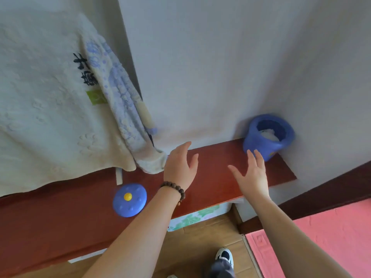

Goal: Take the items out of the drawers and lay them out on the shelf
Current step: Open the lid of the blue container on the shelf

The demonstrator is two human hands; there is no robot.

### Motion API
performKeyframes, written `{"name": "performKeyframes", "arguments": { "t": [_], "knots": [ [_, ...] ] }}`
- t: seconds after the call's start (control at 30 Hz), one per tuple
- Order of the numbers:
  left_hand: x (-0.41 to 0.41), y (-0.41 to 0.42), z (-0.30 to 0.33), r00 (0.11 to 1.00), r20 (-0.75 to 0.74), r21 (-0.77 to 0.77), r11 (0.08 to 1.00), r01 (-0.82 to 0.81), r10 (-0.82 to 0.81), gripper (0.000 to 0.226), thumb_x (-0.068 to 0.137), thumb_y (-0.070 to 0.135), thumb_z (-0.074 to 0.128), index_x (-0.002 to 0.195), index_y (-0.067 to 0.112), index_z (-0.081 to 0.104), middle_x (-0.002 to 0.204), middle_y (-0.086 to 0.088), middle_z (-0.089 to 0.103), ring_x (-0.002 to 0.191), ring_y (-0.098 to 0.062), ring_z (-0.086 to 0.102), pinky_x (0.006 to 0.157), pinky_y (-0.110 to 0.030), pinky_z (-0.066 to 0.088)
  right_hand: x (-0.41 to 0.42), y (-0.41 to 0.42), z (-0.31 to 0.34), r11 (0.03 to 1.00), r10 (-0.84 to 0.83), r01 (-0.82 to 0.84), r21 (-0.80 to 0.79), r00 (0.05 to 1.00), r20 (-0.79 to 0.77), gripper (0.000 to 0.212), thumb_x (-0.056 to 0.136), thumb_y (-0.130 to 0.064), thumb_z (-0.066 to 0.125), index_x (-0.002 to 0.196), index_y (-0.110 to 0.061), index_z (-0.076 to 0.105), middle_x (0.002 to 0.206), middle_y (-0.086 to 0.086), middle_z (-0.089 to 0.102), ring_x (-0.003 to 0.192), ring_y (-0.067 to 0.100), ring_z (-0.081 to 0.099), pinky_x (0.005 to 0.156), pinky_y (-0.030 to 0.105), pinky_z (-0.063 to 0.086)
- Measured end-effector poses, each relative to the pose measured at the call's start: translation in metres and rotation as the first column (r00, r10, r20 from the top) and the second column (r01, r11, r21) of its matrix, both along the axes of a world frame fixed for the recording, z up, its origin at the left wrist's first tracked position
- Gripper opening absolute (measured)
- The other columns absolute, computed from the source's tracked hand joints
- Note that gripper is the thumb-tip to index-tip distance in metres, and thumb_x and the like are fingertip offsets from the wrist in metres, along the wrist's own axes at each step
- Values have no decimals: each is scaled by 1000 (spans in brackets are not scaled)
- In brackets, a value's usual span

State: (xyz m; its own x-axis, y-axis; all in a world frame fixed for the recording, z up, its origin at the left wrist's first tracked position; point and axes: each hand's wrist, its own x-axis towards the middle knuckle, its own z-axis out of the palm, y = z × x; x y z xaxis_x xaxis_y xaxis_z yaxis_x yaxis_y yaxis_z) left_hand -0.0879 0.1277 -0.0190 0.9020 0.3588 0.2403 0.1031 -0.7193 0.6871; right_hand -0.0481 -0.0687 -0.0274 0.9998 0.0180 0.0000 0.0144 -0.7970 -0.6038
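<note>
Hovering splayed and empty over glossy red-brown wooden shelf (216, 169): left hand (180, 167), right hand (252, 175). Blue plastic pot (267, 137) cornered against white walls (220, 67) at two o'clock; blue domed lid (129, 200) at eight o'clock.

Soft, even daylight fills my view, with no glare. The wall (220, 67) looks pale and flat. Faint shadows sit under my hands and behind the pot (268, 136). The picture is slightly soft overall, and straight edges bow toward the corners.
</note>
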Motion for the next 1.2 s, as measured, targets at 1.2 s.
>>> {"name": "performKeyframes", "arguments": {
  "t": [1.2],
  "knots": [
    [254, -210, 8, 614, -709, 120, 797, 591, -348, 17, 90, 16, 51, 101, 4, 58, 91, -11, 62, 79, -21, 57, 68, -29, 40, 145, -132, -6, 953, 93, -74, 294, 994, -50, 104, 75, -34, 77, 152, -10, 11, 158, 1, 13, 144, 12, 15, 108, 13, 15]
  ]
}}
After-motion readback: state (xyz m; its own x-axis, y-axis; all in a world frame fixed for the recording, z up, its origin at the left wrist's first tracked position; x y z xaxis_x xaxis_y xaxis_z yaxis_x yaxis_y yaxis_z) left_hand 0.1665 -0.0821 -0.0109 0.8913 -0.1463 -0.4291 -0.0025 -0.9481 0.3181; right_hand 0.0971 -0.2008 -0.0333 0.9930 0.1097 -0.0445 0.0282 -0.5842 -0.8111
